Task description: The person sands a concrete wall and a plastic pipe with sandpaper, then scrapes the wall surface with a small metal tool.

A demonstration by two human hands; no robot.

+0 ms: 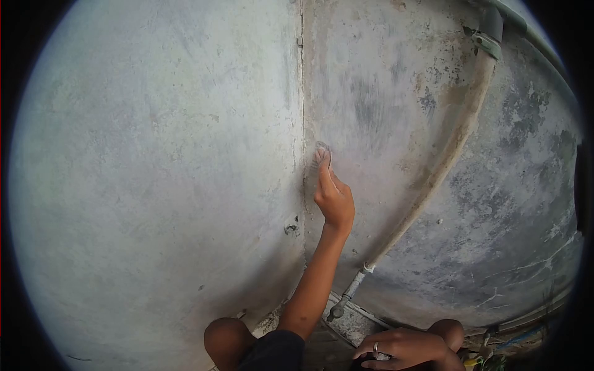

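Observation:
My left hand (334, 195) reaches up to the wall (365, 105), just right of a vertical seam. Its fingers are pinched together against the surface, with the edge of a small grey piece (322, 146) at their tips; what it is I cannot make out. Low on the right, my right hand (399, 347), with a ring on one finger, is curled beside my knee (448, 332). A small whitish thing (382, 357) shows between its fingers, too hidden to name.
A pale hose (458, 145) runs diagonally down the wall from a grey pipe (490, 25) to a tap (337, 309). A small hole (291, 229) pits the left wall (154, 173). My other knee (228, 341) is at the bottom. Plants and clutter lie at lower right.

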